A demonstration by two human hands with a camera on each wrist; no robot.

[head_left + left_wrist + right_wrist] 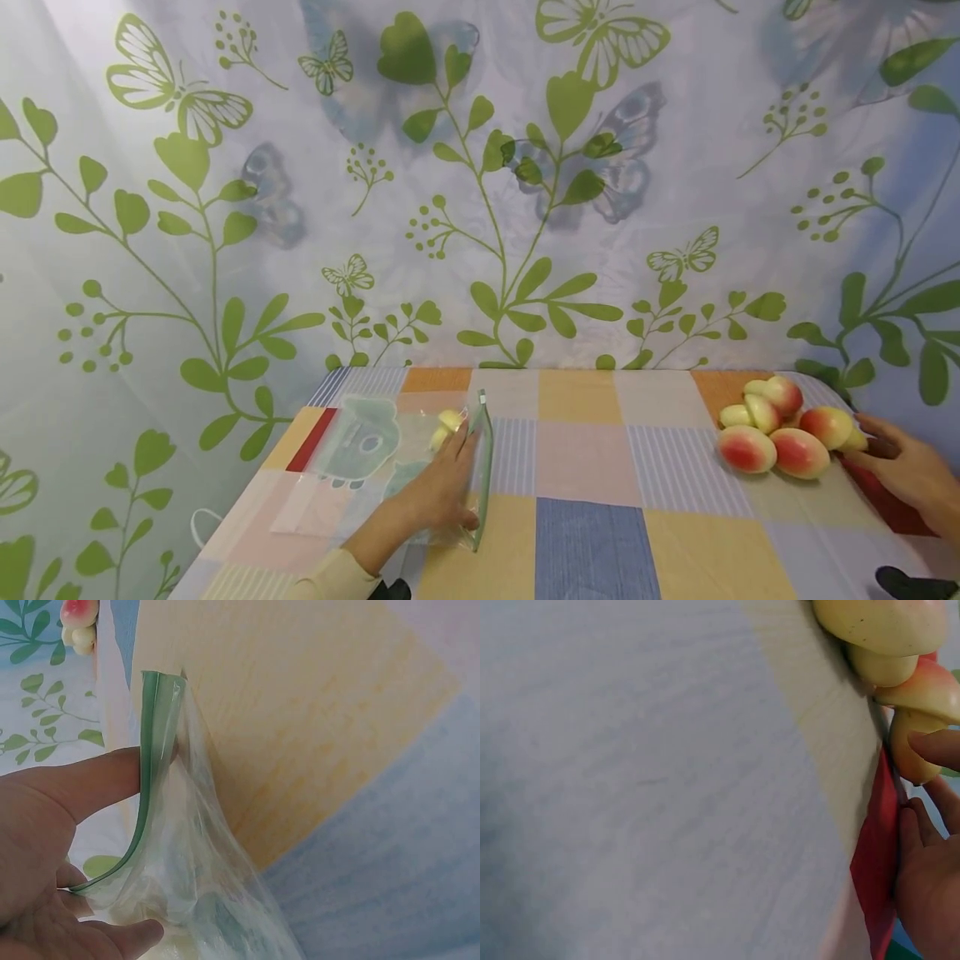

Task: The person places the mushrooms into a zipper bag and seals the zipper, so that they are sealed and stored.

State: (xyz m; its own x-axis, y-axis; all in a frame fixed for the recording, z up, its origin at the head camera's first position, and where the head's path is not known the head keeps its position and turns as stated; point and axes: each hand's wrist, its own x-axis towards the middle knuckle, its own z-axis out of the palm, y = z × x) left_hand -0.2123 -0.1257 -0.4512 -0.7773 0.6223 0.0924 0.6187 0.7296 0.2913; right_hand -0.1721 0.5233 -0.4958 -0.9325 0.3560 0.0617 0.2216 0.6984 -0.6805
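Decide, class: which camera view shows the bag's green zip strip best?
The left wrist view: the green zip strip fills it close up, pinched by the left hand. The head view shows it small and thin. The right wrist view misses it.

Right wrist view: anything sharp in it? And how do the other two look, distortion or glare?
Right wrist: tablecloth a soft blur, fruit pieces and right hand slightly soft. Head: sharp, wide-angle bending at the edges, soft shadows on the curtain. Left wrist: zip bag in focus, mild sheen, no harsh glare.
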